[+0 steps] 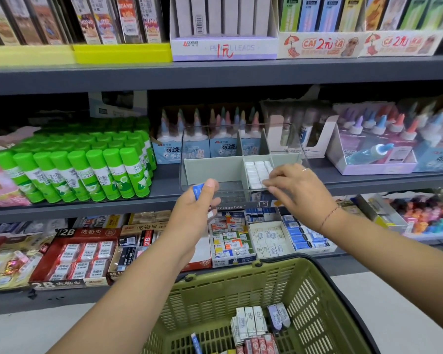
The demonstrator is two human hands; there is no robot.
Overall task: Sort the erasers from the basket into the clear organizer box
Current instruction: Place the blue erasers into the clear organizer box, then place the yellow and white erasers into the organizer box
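Observation:
The clear organizer box with grey-green dividers stands on the middle shelf. One of its compartments holds rows of white erasers. My right hand reaches over the box's front edge, its fingertips pinching a white eraser at the front of that compartment. My left hand hovers just in front of the box, closed around a blue-and-white eraser. Below, the olive green basket holds several more wrapped erasers in white, purple and red.
Green glue sticks stand left of the box, and glue bottles behind it. Pastel glue bottles fill a display at the right. The lower shelf carries eraser boxes. Pencil lead packs line the top shelf.

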